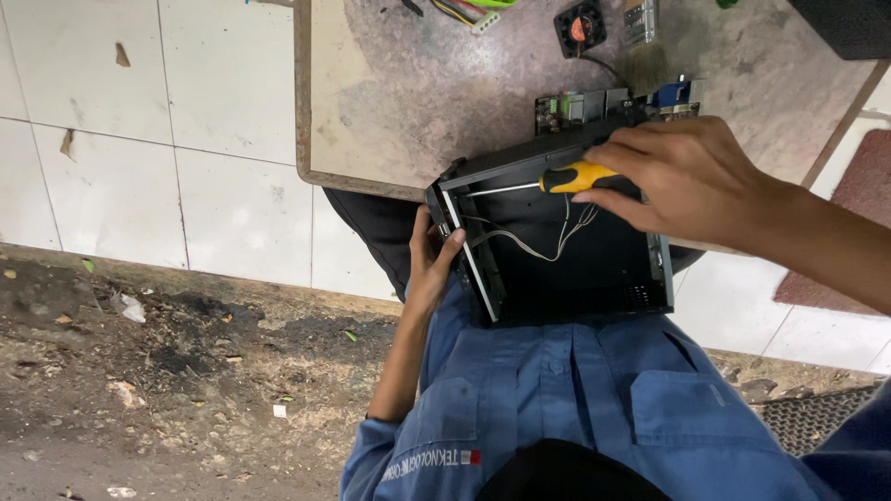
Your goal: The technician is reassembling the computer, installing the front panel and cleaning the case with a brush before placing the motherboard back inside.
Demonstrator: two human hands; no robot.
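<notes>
Left hand (432, 264) grips case (566, 269) edge; right hand (682, 176) fingers wrapped round screwdriver (557, 181). Case likely stiff, light metal; loose wires (557, 243) fragile; hold rim.

- Soft, even daylight is being spread across the scene; no glare is being thrown.
- Only a faint shadow is being cast under the table edge (371, 181).
- The black case's interior (575, 269) is being left dim.
- Everything is being rendered fairly sharp.

Right hand (682, 176) grips a yellow-handled screwdriver (548, 181), its shaft reaching left inside the open black computer case (594, 274); left hand (432, 260) clasps the case's left wall.
</notes>
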